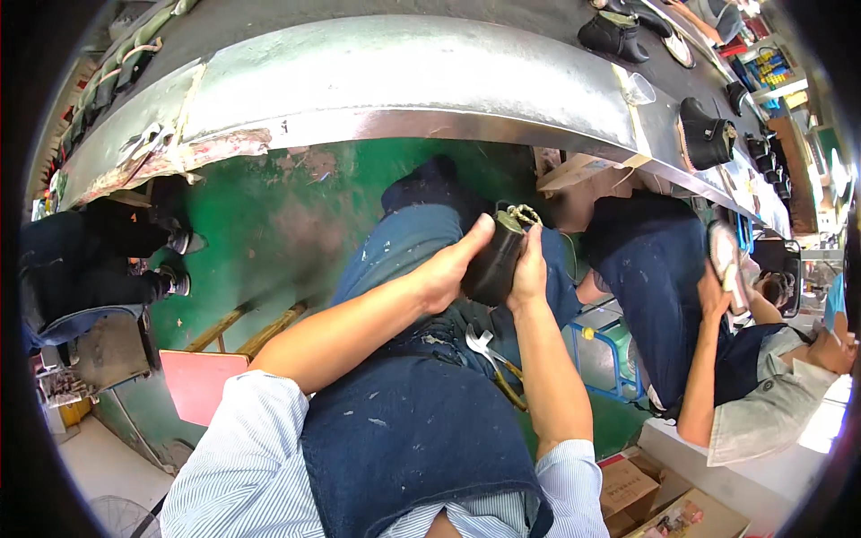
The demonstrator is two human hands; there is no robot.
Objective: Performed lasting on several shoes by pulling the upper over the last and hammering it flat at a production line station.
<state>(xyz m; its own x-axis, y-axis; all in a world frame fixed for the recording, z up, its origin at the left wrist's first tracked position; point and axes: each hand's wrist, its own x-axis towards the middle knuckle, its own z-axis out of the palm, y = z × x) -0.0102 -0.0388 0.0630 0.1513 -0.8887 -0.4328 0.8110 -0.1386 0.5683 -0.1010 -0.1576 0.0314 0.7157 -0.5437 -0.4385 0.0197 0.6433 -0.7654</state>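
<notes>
A black shoe (495, 260) with a laced opening at its top is gripped between both my hands over my lap. My left hand (451, 265) clasps its left side, thumb pointing up along it. My right hand (530, 269) presses on its right side, fingers near the laces. Metal pliers (489, 351) lie on my dark blue apron (404, 421) just below the shoe.
A long metal-topped conveyor bench (377, 81) curves across the top, carrying several black shoes (706, 133). A person seated to my right holds a shoe sole (725, 255). Another person's legs (90, 260) are at left. A red stool (202, 381) and cardboard boxes (646, 493) stand low.
</notes>
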